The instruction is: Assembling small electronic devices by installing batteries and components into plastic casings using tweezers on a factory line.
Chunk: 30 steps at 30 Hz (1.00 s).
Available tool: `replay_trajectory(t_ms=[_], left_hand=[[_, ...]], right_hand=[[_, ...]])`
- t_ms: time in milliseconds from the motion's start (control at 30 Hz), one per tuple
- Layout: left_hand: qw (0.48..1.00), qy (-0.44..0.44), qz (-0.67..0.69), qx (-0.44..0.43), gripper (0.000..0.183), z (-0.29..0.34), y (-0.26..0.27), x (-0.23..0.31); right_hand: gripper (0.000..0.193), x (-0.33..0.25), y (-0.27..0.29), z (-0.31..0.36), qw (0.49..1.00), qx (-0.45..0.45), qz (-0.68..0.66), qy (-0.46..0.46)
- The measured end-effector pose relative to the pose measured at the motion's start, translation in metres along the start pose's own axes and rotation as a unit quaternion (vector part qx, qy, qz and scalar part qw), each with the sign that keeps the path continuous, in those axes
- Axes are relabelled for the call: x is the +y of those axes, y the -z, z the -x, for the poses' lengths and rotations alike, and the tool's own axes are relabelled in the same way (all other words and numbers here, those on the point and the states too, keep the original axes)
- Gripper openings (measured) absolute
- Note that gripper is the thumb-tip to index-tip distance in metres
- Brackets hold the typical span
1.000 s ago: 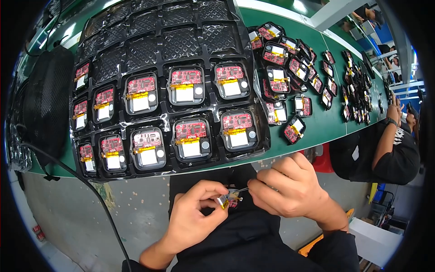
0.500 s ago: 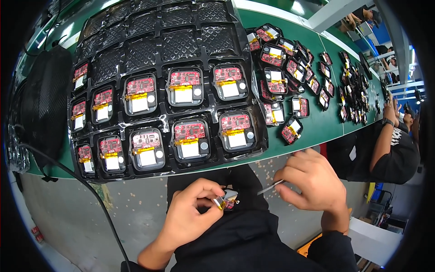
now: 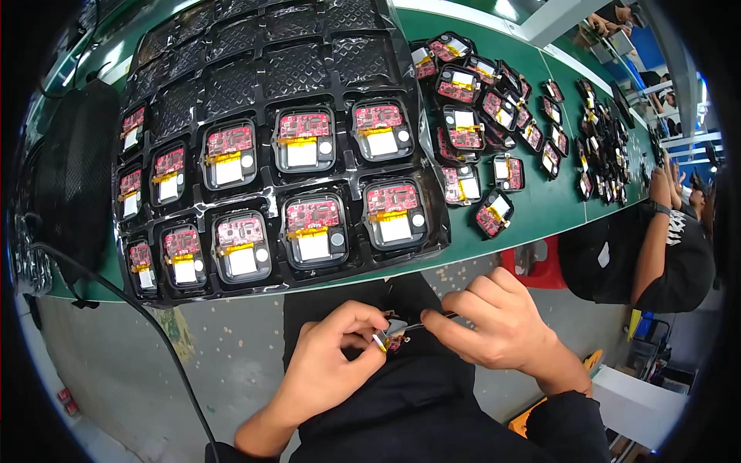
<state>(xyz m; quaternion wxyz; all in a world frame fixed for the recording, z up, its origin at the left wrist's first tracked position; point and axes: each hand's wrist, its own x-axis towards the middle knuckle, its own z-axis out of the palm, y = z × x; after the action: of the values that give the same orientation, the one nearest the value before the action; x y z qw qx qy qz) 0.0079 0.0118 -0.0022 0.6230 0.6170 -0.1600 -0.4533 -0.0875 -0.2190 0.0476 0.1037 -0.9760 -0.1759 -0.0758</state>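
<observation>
Over my lap, my left hand (image 3: 332, 363) pinches a small silver battery with yellow tape (image 3: 382, 341) between thumb and forefinger. Just behind it sits an open device housing (image 3: 397, 329) with a red circuit board, partly hidden by my fingers. Coming in from the right, my right hand (image 3: 498, 332) is closed on slim metal tweezers (image 3: 417, 326). Their tip reaches the housing beside the battery; whether it touches is too small to tell.
A black moulded tray (image 3: 270, 197) holds several similar housings with red boards, its far pockets unfilled. More housings (image 3: 465, 127) lie heaped on the green table (image 3: 532, 224). A black cable (image 3: 166, 339) hangs at the left. Another person (image 3: 656, 258) sits at the right near a red stool (image 3: 532, 262).
My right hand has moved left and slightly down, bringing the tweezers to the housing. My left hand keeps its pinch on the battery, nearly still. The view has shifted slightly.
</observation>
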Motion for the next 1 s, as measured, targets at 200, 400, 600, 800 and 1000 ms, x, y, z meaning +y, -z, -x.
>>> replay_trajectory(t_ms=[200,400,600,800,1000], left_hand=[[1.0,-0.001,-0.006,0.015,0.031,0.003,0.004,-0.01],[0.998,0.004,0.007,0.056,0.029,0.0,-0.001,-0.009],[0.997,-0.032,-0.058,0.03,0.027,-0.001,-0.001,-0.009],[0.998,0.036,0.036,0.027,0.026,-0.002,-0.002,-0.016],[0.993,0.038,0.102,0.036,0.024,-0.003,-0.006,-0.02]], right_hand=[[0.02,0.003,0.01,0.005,0.988,0.018,-0.077,-0.135],[0.017,-0.012,-0.003,0.031,0.935,-0.19,0.052,-0.295],[0.018,-0.014,-0.019,0.019,0.918,-0.101,-0.139,-0.357],[0.027,-0.03,-0.027,0.005,0.778,-0.073,-0.502,-0.37],[0.017,-0.037,-0.053,0.011,0.697,0.035,-0.585,-0.414]])
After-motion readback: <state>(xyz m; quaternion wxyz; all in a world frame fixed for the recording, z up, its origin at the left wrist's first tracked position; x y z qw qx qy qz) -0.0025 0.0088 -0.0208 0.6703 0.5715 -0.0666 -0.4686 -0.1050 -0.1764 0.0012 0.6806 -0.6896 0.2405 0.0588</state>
